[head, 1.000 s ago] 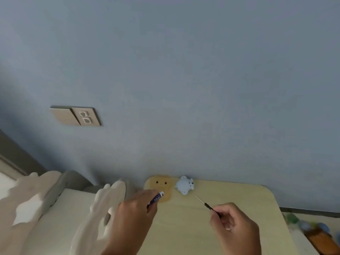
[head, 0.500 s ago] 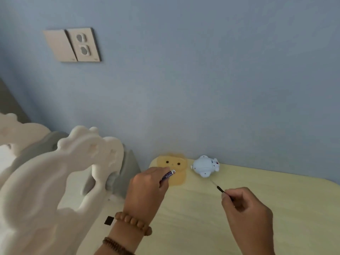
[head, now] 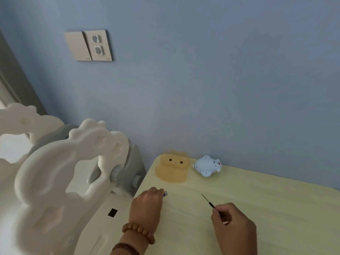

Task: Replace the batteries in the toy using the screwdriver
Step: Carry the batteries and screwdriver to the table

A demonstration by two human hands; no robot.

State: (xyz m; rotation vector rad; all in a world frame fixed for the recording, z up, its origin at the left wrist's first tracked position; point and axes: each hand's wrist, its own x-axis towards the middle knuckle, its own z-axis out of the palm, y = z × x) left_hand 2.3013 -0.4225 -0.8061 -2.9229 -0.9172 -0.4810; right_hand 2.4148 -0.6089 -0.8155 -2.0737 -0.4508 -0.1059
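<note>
Lying on its side near the far edge of the surface (head: 257,208), close to the wall, is the pale blue toy (head: 207,165). It is at about 11 o'clock from the right hand (head: 232,223) and 1 o'clock from the left hand (head: 146,205). Neither hand touches it.

Right grip: pinching the handle of the screwdriver (head: 208,201), thin shaft pointing to 11 o'clock, tip well short of the toy.

Left grip: curled round what looks like a small battery (head: 165,194); only its blue-and-white end shows past the fingers.

Step in hand, as judged: bring the toy closer and find its battery cover. Advice: set the battery down first, where it cannot roll off, so the left hand is free to steady the toy. Turn the toy cover-up and seat the tip squarely before twisting. The screw is not visible from here.

Surroundings: an orange toy (head: 173,169) stands just beside the blue one, at its 9 o'clock, and may crowd the reach. A white fence panel (head: 55,172) stands off the surface's 9 o'clock edge. Nothing lies between the screwdriver and the toy.
</note>
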